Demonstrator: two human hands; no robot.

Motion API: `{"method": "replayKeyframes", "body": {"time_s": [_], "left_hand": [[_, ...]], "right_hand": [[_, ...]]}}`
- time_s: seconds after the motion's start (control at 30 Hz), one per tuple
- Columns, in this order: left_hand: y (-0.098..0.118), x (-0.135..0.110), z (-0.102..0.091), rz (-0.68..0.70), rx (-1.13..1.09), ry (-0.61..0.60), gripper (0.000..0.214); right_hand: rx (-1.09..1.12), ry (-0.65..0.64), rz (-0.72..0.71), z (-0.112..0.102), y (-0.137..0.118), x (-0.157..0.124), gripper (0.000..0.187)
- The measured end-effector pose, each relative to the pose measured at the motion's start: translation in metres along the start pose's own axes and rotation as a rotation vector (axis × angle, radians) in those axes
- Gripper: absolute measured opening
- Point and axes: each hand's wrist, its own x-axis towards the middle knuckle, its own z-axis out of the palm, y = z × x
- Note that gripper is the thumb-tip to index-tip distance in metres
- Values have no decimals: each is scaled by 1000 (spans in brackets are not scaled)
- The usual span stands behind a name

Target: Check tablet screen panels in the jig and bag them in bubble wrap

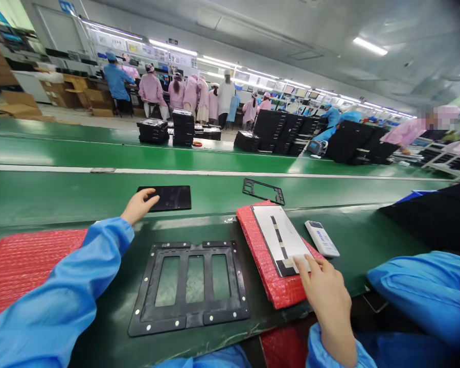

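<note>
My left hand (141, 205) is over the left end of a flat black screen panel (174, 198) on the green bench, thumb and fingers apart. At the near end of a white-backed display panel (272, 232), my right hand (327, 291) has its thumb and bent fingers closed at the corner; the undersides of the fingers are hidden. That panel lies on a stack of red bubble-wrap sheets (255, 240). Between my hands a black frame fixture (184, 281) with three windows and several round silver studs lies flat on the bench.
A thin black frame (266, 197) lies behind the red stack, and a white handheld device (322, 238) to its right. More red bubble wrap (30, 255) is at left. Stacks of black trays (270, 130) stand beyond the green line. Co-workers (226, 97) are at the back.
</note>
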Motion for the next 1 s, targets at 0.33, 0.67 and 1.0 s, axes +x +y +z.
{"method": "replayKeyframes", "body": {"time_s": [0.33,0.67,1.0], "left_hand": [[-28,-141,16,104,-73,-360,48],[-33,-152,14,31,-101,-338,46],[-11,-156,9,-87,-100,-324,40]], "right_hand": [[-93,-416,277,21,27,63,80],[334,-336,305,25,65,85,51],[538,-123,327,8,68,91,34]]}}
